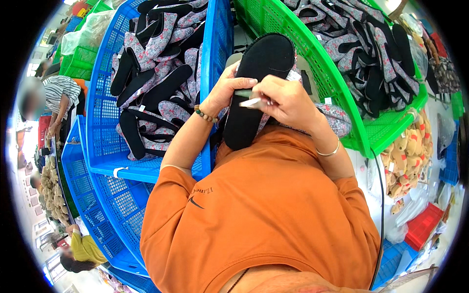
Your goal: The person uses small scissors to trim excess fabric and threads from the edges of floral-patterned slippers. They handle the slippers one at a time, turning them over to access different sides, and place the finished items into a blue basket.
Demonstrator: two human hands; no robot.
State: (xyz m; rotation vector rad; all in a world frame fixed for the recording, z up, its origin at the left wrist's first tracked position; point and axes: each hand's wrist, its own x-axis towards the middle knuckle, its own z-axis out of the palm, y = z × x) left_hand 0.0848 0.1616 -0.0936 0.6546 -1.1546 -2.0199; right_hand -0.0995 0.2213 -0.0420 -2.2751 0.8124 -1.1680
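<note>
A slipper (261, 53) with a black sole and a grey-and-pink floral upper stands in front of my body, its sole toward me. Along its left edge my left hand (225, 90) is closed, with the thumb lying across the sole. My right hand (289, 101) is closed on a small two-pronged tool (251, 102) that looks like thread snips. Its pale prongs, slightly blurred, lie over the middle of the sole. Beside my right forearm lies another floral slipper (334, 118), partly hidden by the arm.
To the left, a blue basket (209, 58) holds many slippers; more blue baskets (97, 195) stand below it. A green basket (342, 95) of slippers stands at right. Beyond are tan plush toys (408, 151), a red crate (424, 226) and a black cable (381, 195). Other people work at far left.
</note>
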